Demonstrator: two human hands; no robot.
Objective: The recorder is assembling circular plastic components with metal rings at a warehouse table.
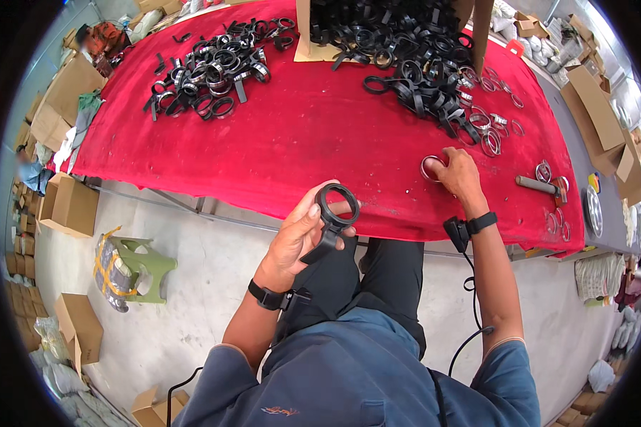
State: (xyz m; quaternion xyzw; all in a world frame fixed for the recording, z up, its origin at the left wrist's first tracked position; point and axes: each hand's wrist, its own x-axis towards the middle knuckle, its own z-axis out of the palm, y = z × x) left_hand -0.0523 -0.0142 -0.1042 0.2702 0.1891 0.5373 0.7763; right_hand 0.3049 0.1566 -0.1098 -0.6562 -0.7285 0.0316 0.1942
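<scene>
My left hand [298, 238] grips one black ring clamp [335, 210] above my lap while my right hand [454, 174] pinches a metal ring [430, 168] on the red worktop [306, 142] (finished pile [210, 67] far left, judged smaller; big heap [413, 57] remains).

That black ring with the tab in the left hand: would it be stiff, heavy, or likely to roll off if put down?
The black ring probably is stiff: it keeps a round shape in the left hand without sagging. It looks light, since a few fingers carry it. Its tab would likely stop it rolling on the red cloth, unlike the plain metal ring under the right hand.
</scene>
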